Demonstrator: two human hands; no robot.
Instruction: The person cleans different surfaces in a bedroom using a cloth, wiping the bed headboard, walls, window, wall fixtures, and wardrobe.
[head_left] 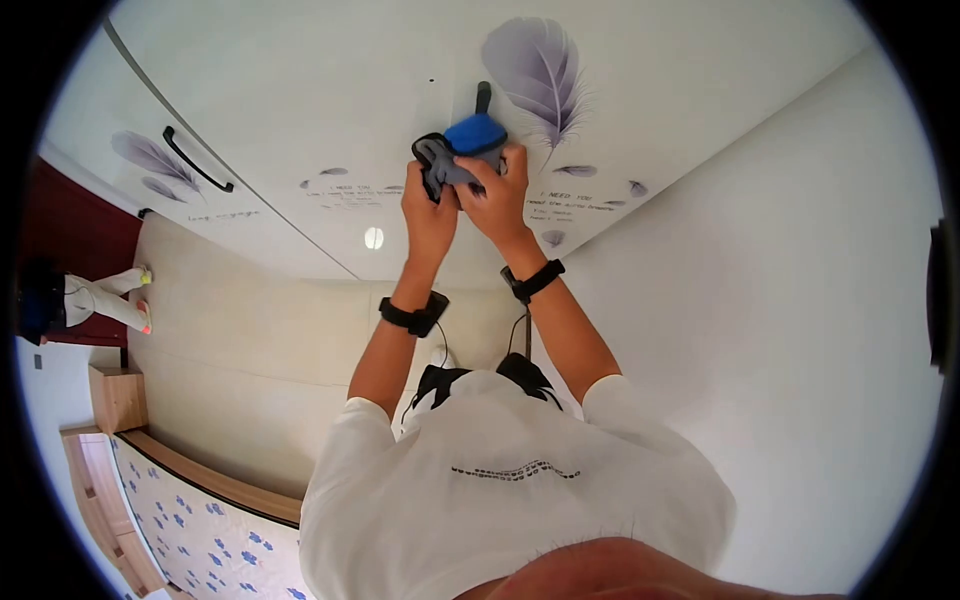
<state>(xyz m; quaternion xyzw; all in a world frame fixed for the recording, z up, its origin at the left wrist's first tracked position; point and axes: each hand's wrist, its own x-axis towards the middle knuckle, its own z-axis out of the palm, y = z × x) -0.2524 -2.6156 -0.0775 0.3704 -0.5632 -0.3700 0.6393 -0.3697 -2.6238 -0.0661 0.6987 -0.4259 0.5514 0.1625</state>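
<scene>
Both my hands are raised in front of a white cabinet door (380, 110) printed with purple feathers. Between them is a soft, bunched cloth item (476, 134) in blue and grey with black edging; its exact kind cannot be made out. My left hand (428, 205) is closed on the grey and black part. On the other side, my right hand (496, 195) grips the grey part, its thumb pressing across the front. Just above the cloth, a black door handle (484, 98) sticks out, its lower part hidden. Black straps with small devices circle both wrists.
To the left, another door carries a long black handle (195, 165). A person in white trousers (105, 300) stands at far left near a dark red door (85, 225). A bed with blue-flowered bedding (205, 520) lies lower left, and a white wall (770, 300) runs along the right.
</scene>
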